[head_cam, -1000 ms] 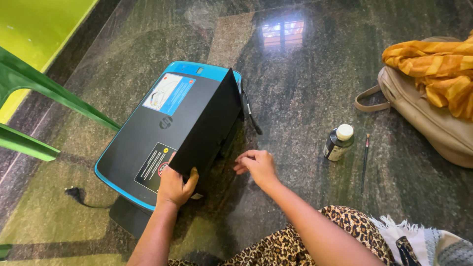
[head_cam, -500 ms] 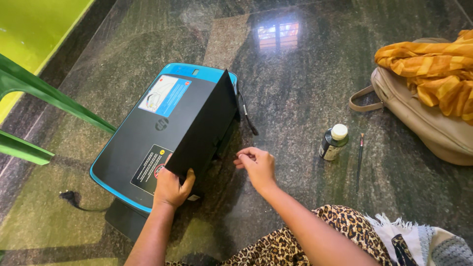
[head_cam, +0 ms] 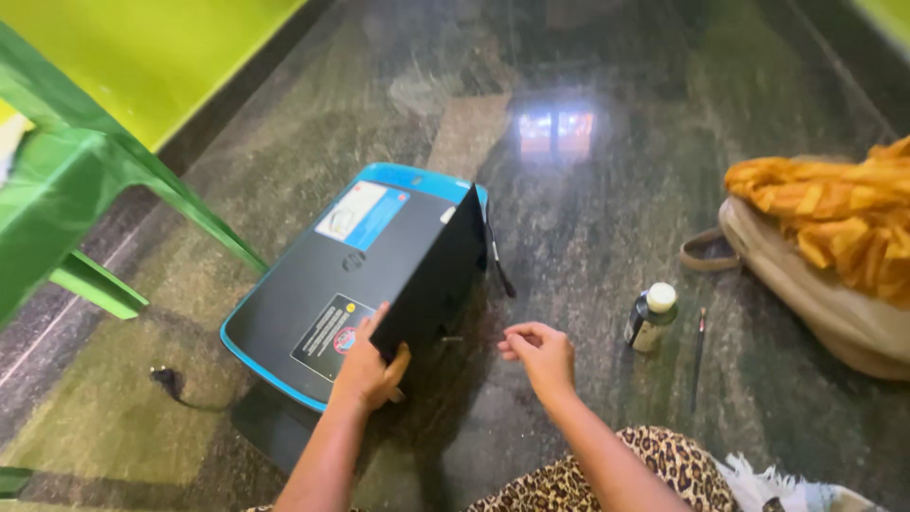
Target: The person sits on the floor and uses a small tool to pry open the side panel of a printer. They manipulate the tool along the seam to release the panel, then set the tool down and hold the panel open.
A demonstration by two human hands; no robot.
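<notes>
Left hand [head_cam: 365, 365]: gripping the near lower corner of the raised black panel [head_cam: 434, 275], thumb on the panel's edge, fingers spread on the top face of the printer; forearm comes up from the bottom of the frame.
Right hand [head_cam: 538, 353]: loosely curled, fingertips pinched together, hovering just right of the panel's base; whether anything small sits between the fingertips cannot be told. Not touching the printer.
Printer: flat black plastic printer with bright blue edge trim [head_cam: 351, 284], lying on the floor, long side angled away to the upper right. White-and-blue sticker near its far end, a dark warning sticker near the left hand.
Panel: stands tilted up along the printer's right side, a thin black cord [head_cam: 497, 261] hanging off its far end onto the floor.
Floor: polished dark grey-green stone floor [head_cam: 607, 190], window glare reflected beyond the printer.
Bottle: small dark bottle with a cream cap [head_cam: 651, 317], upright, right of the right hand, apart from it.
Pen: thin dark pen-like stick [head_cam: 699, 353] lying just right of the bottle.
Bag: beige cloth bag [head_cam: 815, 294] at far right, orange-yellow patterned cloth [head_cam: 834, 213] heaped on top.
Chair: green plastic chair [head_cam: 76, 190] at left edge.
Plug: black plug with cable [head_cam: 167, 380] on the floor left of the printer.
Clothing: leopard-print fabric [head_cam: 654, 469] at the bottom.
</notes>
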